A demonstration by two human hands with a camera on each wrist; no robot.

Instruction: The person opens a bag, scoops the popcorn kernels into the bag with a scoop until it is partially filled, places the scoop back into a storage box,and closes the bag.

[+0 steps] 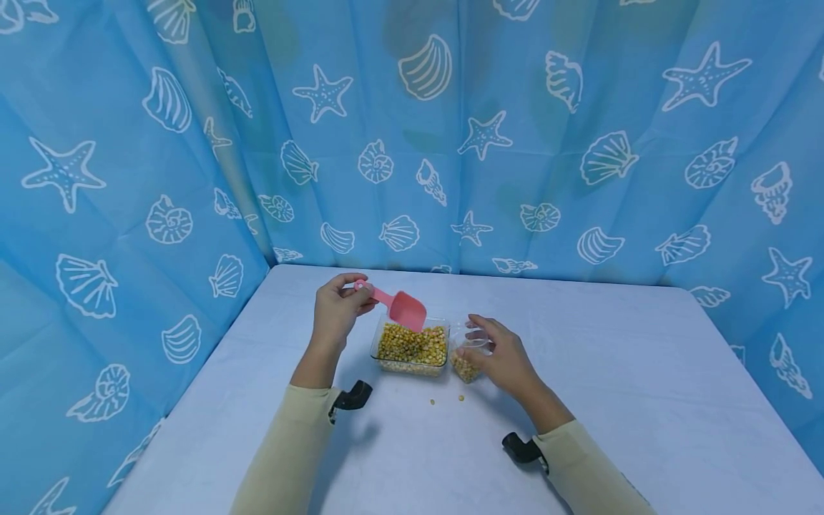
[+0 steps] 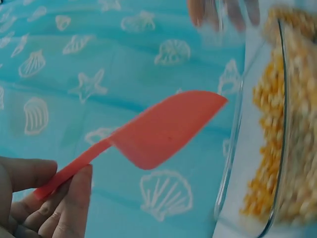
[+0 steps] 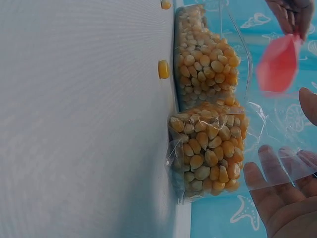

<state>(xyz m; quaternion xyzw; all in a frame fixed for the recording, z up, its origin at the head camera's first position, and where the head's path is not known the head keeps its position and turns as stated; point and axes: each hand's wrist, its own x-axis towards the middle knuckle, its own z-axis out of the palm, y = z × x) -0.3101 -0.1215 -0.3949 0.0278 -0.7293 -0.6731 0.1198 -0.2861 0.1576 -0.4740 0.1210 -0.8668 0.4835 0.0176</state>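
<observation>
My left hand [image 1: 336,306] pinches the handle of a pink scoop [image 1: 408,312] between thumb and fingers. The scoop is tilted above a clear rectangular container [image 1: 412,368] of yellow corn kernels [image 1: 405,343]; no kernels show in its bowl. Just right of the container, a clear plastic bag [image 3: 205,153] partly filled with corn stands on the table. My right hand [image 1: 505,354] is at the bag's loose upper part. Through the plastic, its fingers [image 3: 277,188] show extended against the bag, while the thumb [image 3: 309,105] stands well apart from them.
Two loose kernels lie on the white table [image 1: 599,372] in front, one kernel [image 1: 460,398] near the bag. A blue curtain [image 1: 412,179] with white shells and starfish hangs behind and beside the table. Black wrist mounts [image 1: 354,395] sit on both sleeves.
</observation>
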